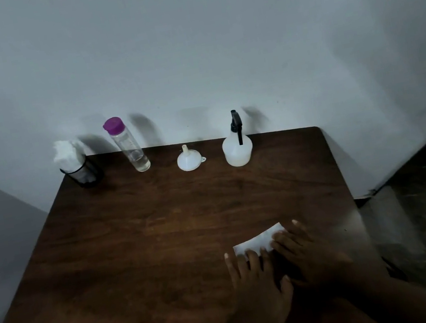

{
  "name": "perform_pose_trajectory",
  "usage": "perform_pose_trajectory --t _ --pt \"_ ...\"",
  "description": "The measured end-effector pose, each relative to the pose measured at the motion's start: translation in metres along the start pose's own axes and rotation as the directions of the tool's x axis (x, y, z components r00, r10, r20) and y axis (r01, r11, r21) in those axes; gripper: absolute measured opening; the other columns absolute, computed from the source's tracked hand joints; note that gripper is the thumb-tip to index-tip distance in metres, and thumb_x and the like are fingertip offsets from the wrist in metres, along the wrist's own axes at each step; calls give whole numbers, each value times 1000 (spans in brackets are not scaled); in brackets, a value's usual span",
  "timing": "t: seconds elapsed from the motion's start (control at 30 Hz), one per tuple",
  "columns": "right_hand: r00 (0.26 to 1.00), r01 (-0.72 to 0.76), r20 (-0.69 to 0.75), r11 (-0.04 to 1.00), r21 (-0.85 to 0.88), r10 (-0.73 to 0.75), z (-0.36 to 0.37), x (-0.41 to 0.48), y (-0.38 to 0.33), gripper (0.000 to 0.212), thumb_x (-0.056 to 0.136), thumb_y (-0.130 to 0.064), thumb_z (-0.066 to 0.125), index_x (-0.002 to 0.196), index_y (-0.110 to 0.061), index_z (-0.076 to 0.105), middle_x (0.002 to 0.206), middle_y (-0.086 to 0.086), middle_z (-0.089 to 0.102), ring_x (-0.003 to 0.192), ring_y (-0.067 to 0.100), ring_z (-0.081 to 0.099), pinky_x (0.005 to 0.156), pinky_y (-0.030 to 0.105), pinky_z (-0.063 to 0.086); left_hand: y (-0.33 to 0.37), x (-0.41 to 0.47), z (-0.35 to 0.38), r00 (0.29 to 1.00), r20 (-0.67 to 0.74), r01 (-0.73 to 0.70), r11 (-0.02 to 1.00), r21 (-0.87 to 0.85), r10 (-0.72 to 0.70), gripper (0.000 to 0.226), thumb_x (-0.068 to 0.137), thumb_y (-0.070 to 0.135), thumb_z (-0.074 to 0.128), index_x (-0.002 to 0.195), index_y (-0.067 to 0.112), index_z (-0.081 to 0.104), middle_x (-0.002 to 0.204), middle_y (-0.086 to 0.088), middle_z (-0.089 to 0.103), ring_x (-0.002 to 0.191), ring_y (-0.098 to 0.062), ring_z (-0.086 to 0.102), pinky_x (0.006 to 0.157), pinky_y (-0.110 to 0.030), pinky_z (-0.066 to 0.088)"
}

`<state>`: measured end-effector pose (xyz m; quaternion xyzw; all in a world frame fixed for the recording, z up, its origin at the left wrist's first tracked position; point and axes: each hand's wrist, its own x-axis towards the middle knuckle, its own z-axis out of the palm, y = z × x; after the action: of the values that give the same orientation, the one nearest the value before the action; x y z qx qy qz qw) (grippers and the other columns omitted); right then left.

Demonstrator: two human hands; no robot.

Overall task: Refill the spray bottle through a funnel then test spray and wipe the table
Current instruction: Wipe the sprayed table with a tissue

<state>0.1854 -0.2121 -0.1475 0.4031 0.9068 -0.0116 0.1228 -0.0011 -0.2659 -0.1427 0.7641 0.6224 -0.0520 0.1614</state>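
Head view: left hand [250, 277] and right hand [305, 253] lie flat, fingers spread, pressing a white tissue [260, 240] onto the table [135, 246] near its right front; thin, limp, tear-prone; best pinched at its free far edge.

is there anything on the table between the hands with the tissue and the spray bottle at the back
Nothing visible. Both hands, left and right, press the white tissue flat near the front edge. The wood up to the spray bottle is bare; the funnel sits left of the bottle, off that line.
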Motion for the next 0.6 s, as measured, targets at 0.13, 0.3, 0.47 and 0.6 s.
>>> perform_pose_trajectory --t 0.13,0.3,0.47,0.6 --pt "987 -162 26 986 34 161 4 -18 -7 76 100 -60 14 122 -15 72 127 11 69 122 28 63 117 50 5 4 9 0 993 1 -117 993 16 117 67 94 61 41 142 18 57 142 -20 59 138 -45 47 114 -62 6" --pt "930 -356 143 928 113 339 11 -33 -34 65 93 -60 38 123 -13 71 127 14 69 121 30 64 118 51 2 -9 12 -16 957 67 -283 959 28 281 75 98 66 19 160 24 23 166 -18 21 156 -39 4 116 -59 -19" --pt "853 -520 184 825 222 488 7 -36 -78 67 82 -57 47 115 -5 74 116 18 73 110 35 70 118 49 4 -33 15 -24 884 197 -446 891 83 424 76 97 69 14 161 28 18 168 -15 17 156 -35 4 120 -62 -17" --pt "822 -569 195 789 230 536 2 -28 -109 65 85 -58 46 111 -6 76 109 14 76 103 32 73 116 48 6 -59 25 -32 792 290 -588 798 129 537 75 99 67 15 160 25 19 167 -18 18 156 -37 6 120 -63 -16"
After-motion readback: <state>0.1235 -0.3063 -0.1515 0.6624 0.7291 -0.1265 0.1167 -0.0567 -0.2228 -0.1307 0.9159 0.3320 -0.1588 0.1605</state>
